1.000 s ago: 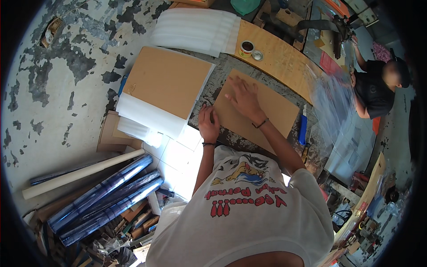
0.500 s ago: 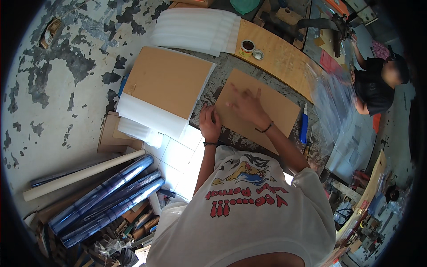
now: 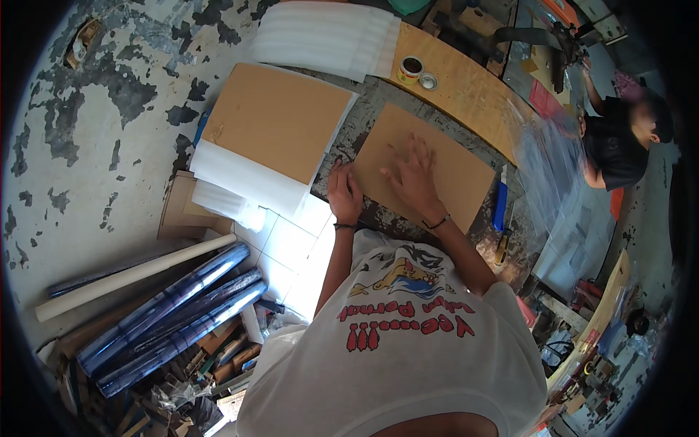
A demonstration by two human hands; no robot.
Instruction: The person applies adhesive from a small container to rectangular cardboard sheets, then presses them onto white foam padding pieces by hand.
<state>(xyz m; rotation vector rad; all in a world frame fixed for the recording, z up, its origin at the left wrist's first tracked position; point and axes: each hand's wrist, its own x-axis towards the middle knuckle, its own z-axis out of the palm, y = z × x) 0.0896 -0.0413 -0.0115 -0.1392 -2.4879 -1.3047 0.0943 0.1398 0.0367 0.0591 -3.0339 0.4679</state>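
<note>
A flat brown board (image 3: pixel 459 178) lies on the worn dark worktable in front of me. My right hand (image 3: pixel 416 177) rests on its middle, fingers spread, with nothing held. Beside the board's left edge is my left hand (image 3: pixel 344 192), its fingers stretched out and slightly bent, seemingly at that edge; whether the fingertips touch the board is hard to tell. A second brown board (image 3: pixel 280 120) lies to the left on white foam sheets (image 3: pixel 247 182).
Beyond the board, an open can (image 3: pixel 410 69) and its lid (image 3: pixel 428 81) sit on a wooden plank (image 3: pixel 466 91). A blue-handled cutter (image 3: pixel 500 207) and a screwdriver-like tool (image 3: pixel 502 247) lie at right. Plastic-wrapped rolls (image 3: pixel 167 306) lean lower left. A co-worker (image 3: pixel 619 146) stands at far right.
My right hand has come down from a blurred sweep to lie spread on the board, slightly to the right. My left hand stays by the left edge. The view has shifted slightly.
</note>
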